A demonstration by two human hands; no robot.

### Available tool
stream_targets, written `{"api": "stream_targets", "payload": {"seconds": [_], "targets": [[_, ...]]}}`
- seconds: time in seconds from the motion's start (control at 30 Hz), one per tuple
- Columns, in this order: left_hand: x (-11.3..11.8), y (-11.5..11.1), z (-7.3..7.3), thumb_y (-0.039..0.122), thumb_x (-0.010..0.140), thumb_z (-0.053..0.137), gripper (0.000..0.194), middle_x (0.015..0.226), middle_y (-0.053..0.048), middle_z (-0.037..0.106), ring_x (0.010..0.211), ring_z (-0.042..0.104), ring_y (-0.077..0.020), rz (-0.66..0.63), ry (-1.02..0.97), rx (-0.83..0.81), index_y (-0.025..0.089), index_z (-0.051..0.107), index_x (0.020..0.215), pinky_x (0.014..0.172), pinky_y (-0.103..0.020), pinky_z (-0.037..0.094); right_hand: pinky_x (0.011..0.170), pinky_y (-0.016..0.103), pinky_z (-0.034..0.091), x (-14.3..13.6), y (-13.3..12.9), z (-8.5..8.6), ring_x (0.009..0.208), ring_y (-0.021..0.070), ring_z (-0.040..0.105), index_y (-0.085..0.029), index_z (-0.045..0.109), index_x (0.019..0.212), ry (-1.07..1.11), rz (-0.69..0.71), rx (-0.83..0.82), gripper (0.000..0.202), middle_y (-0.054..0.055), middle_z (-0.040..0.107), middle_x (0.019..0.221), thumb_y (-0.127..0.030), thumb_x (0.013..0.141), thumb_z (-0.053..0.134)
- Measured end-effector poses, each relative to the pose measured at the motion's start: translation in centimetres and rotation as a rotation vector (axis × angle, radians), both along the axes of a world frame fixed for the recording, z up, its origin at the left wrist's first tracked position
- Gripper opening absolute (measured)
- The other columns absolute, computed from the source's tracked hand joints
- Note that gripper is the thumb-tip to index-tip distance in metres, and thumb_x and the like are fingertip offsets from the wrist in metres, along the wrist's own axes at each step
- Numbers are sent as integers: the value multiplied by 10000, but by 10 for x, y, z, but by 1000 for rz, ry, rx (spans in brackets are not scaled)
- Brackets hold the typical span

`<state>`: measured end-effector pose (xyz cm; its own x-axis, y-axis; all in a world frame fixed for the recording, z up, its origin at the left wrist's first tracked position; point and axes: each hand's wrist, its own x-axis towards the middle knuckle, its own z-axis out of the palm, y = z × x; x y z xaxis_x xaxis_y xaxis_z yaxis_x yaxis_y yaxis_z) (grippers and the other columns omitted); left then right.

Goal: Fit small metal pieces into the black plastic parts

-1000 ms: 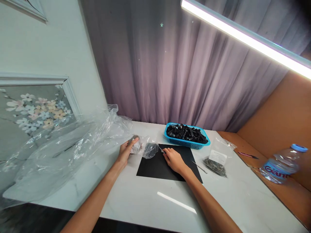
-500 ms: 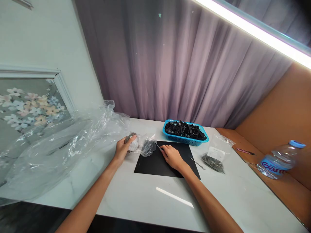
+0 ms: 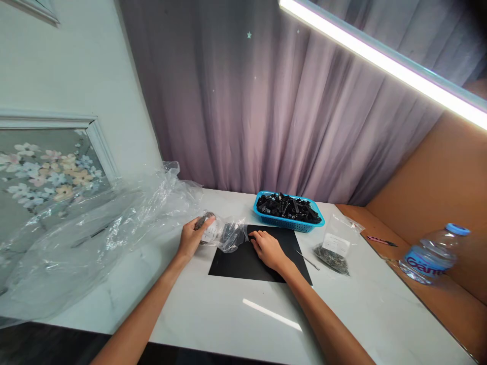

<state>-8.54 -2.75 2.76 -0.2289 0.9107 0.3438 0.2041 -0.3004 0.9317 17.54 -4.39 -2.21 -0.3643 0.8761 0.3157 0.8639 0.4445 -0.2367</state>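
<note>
My left hand is wrapped round a small clear plastic bag with a white label and a lump of small dark grey pieces at its closed end. The bag's loose end stretches right over a black mat. There my right hand is closed, its fingertips pinching the bag's edge. A second clear bag of small metallic pieces, also labelled, lies to the right. Between it and my right hand is a thin metal tool, partly on the mat.
Behind the mat stands a blue basket heaped with black plastic parts. A large crumpled clear plastic sheet covers the table's left side. On the brown board at right are a water bottle and a pink-and-black pen-like object.
The view has shifted slightly. The bag's loose end now looks more bunched near my right fingertips. Both hands stay in nearly the same places.
</note>
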Motion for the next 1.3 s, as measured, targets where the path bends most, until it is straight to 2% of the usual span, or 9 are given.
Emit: {"api": "stream_targets", "payload": {"seconds": [0.23, 0.4, 0.53, 0.7, 0.93, 1.3], "targets": [[-1, 0, -3, 599, 692, 796, 471, 560, 42, 497, 536, 438, -110, 19, 36, 7, 158, 632, 659, 507, -228, 333, 963, 308, 474, 1, -1, -1, 1139, 230, 633, -202, 607, 1282, -2, 2, -4, 275, 89, 708, 1201, -218, 1067, 437], [-2, 1, -4, 588, 706, 792, 454, 679, 6, 626, 615, 538, -137, 27, 60, 17, 149, 703, 783, 573, -229, 424, 949, 307, 476, 0, -2, 1, 1121, 226, 636, -210, 613, 1264, 5, 1, -10, 262, 91, 708, 1198, -222, 1065, 443], [-3, 2, -4, 584, 716, 787, 440, 638, 19, 593, 601, 520, -131, 40, 97, 27, 156, 683, 732, 561, -223, 401, 947, 302, 471, 0, -1, 1, 1117, 222, 634, -211, 612, 1257, 9, 2, -16, 257, 88, 709, 1199, -225, 1067, 440], [-3, 0, -3, 579, 713, 786, 438, 692, 1, 635, 650, 551, -149, 18, 121, 35, 154, 716, 792, 591, -228, 418, 951, 302, 466, 0, -1, 0, 1122, 219, 630, -211, 612, 1251, 11, 3, -15, 252, 85, 707, 1197, -222, 1065, 441], [-1, -1, -2, 591, 713, 785, 442, 662, 15, 597, 621, 516, -137, 3, 116, 64, 164, 683, 755, 583, -229, 406, 958, 301, 461, 0, -1, 0, 1123, 214, 630, -213, 604, 1269, 15, 0, -9, 260, 86, 705, 1208, -223, 1066, 441], [-2, 0, -4, 580, 762, 754, 430, 716, 7, 618, 644, 531, -136, 16, 165, 80, 158, 700, 822, 607, -226, 414, 938, 306, 470, 0, -2, 3, 1118, 222, 632, -205, 605, 1278, 1, -9, -11, 271, 91, 707, 1195, -221, 1066, 438]]}}
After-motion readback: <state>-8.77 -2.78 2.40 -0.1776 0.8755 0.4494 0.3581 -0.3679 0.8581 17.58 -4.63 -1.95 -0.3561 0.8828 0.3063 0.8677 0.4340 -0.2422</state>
